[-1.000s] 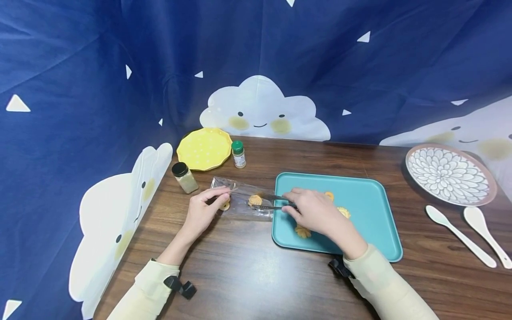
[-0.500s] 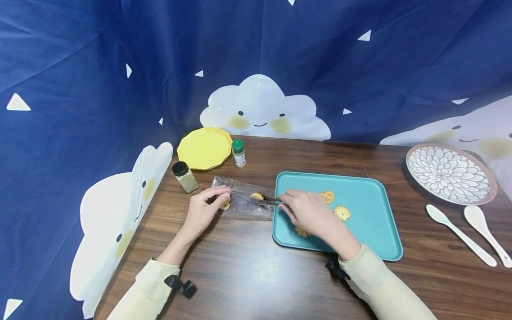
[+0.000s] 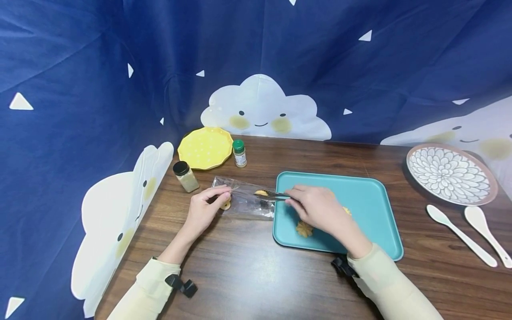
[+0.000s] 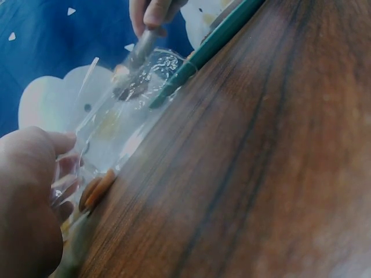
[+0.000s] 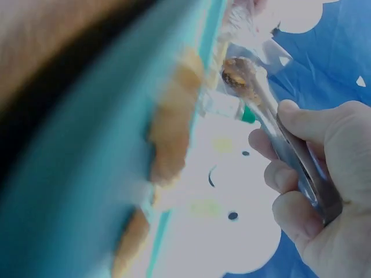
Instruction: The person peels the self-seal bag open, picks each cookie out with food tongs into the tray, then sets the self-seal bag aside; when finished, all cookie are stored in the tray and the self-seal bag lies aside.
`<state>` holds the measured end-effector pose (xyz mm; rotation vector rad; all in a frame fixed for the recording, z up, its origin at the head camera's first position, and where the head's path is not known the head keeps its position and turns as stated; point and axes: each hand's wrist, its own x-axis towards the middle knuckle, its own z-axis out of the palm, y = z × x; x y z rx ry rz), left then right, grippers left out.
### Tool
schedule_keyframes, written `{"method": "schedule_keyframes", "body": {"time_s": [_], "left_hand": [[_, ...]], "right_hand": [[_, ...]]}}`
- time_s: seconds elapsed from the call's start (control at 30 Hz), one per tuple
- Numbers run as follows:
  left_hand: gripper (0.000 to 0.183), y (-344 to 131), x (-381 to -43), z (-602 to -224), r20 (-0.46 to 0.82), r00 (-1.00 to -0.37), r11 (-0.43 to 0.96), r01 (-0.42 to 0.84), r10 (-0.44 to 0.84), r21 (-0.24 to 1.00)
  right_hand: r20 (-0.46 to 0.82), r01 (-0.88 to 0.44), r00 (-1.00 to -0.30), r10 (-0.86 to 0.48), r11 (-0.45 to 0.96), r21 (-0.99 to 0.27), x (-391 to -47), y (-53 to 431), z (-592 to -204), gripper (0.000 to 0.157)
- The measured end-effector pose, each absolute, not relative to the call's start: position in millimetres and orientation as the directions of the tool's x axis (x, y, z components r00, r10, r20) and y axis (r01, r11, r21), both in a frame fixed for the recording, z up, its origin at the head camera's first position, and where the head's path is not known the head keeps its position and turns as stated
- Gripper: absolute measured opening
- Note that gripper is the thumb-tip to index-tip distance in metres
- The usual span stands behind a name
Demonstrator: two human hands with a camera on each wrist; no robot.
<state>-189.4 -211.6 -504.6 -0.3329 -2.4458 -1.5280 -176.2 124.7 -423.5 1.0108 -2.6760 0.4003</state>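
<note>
My left hand (image 3: 204, 209) pinches the edge of a clear plastic bag (image 3: 244, 208) lying on the table, its right end touching the tray. Inside its left end are cookies (image 4: 97, 190), partly hidden behind my fingers in the head view. My right hand (image 3: 318, 208) grips metal tongs (image 5: 298, 165) from above the tray's left side. At the tong tips, over the bag, is a golden cookie (image 3: 262, 193); whether it is inside the bag I cannot tell. Several cookies lie on the teal tray (image 3: 370, 222), among them a flower-shaped cookie (image 3: 304, 229); my right hand partly covers others.
Behind the bag stand a black-lidded jar (image 3: 186, 178), a green-capped bottle (image 3: 239, 154) and a yellow plate (image 3: 205, 149). On the right are a patterned plate (image 3: 450, 175) and two white spoons, one spoon (image 3: 460, 235) nearer the tray. A blue curtain (image 3: 340, 53) hangs behind.
The tongs have turned, and the cookie at their tips has shifted slightly right and away from me. My left hand has stayed in place on the bag.
</note>
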Motion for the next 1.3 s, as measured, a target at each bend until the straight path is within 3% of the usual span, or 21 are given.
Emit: {"method": "schedule_keyframes", "body": {"time_s": [0.3, 0.5, 0.7, 0.9, 1.07, 1.3], "left_hand": [[0.020, -211, -192, -504, 0.303, -0.950, 0.440, 0.302, 0.071, 0.846], [0.021, -212, -189, -504, 0.320, -0.945, 0.427, 0.320, 0.073, 0.846], [0.022, -213, -188, -506, 0.324, -0.943, 0.430, 0.323, 0.074, 0.843], [0.023, -214, -188, -509, 0.319, -0.946, 0.438, 0.313, 0.062, 0.843], [0.021, -213, -188, -509, 0.324, -0.943, 0.440, 0.321, 0.072, 0.838], [0.020, -211, -191, -506, 0.334, -0.940, 0.440, 0.331, 0.073, 0.835]], "right_hand": [[0.448, -0.647, -0.728, -0.519, 0.736, -0.199, -163, 193, -410, 0.019], [0.523, -0.722, -0.640, -0.563, 0.674, -0.158, -139, 242, -418, 0.029], [0.609, -0.793, -0.546, -0.576, 0.590, -0.154, -125, 270, -431, 0.016], [0.612, -0.798, -0.519, -0.596, 0.595, -0.097, -129, 275, -442, 0.025], [0.590, -0.790, -0.527, -0.612, 0.609, -0.074, -127, 277, -442, 0.014], [0.503, -0.719, -0.627, -0.595, 0.691, -0.079, -120, 280, -435, 0.034]]}}
